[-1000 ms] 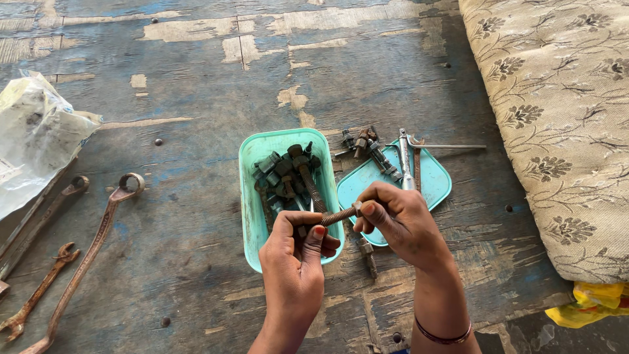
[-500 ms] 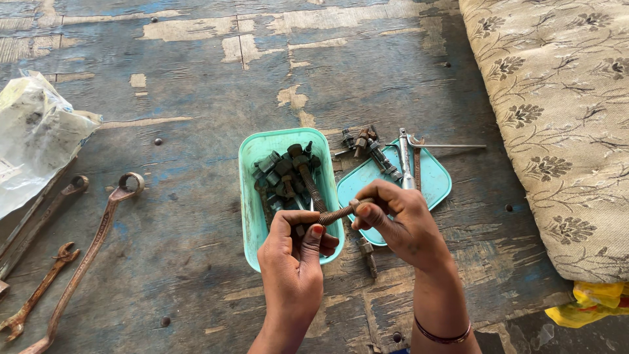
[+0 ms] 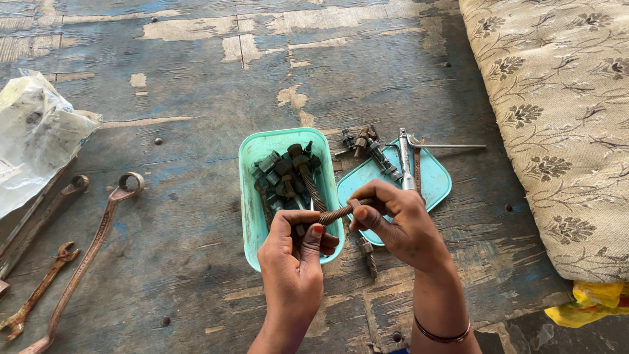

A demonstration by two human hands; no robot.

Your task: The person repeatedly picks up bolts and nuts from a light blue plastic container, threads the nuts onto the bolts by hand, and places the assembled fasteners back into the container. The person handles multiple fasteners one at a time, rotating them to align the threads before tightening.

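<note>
Little has shifted since the earlier frames: both hands stay where they were, over the near end of a green tray point(image 3: 252, 216), sharing a rusty threaded bolt point(image 3: 335, 214). The left hand point(image 3: 295, 259) pinches the bolt's lower end between thumb and fingers; the right hand point(image 3: 396, 226) grips its upper end. The tray, full of bolts and nuts point(image 3: 288, 172), sits on a worn wooden table point(image 3: 196, 78) with flaking blue paint. Just right of it lies a green lid point(image 3: 432, 180) carrying small metal tools, partly hidden behind the right hand. A loose bolt point(image 3: 368, 254) lies on the table below that hand. Far left are rusty wrenches point(image 3: 92, 242) and a crumpled plastic bag point(image 3: 36, 137). A floral cushion point(image 3: 563, 111) fills the right side, well apart.
</note>
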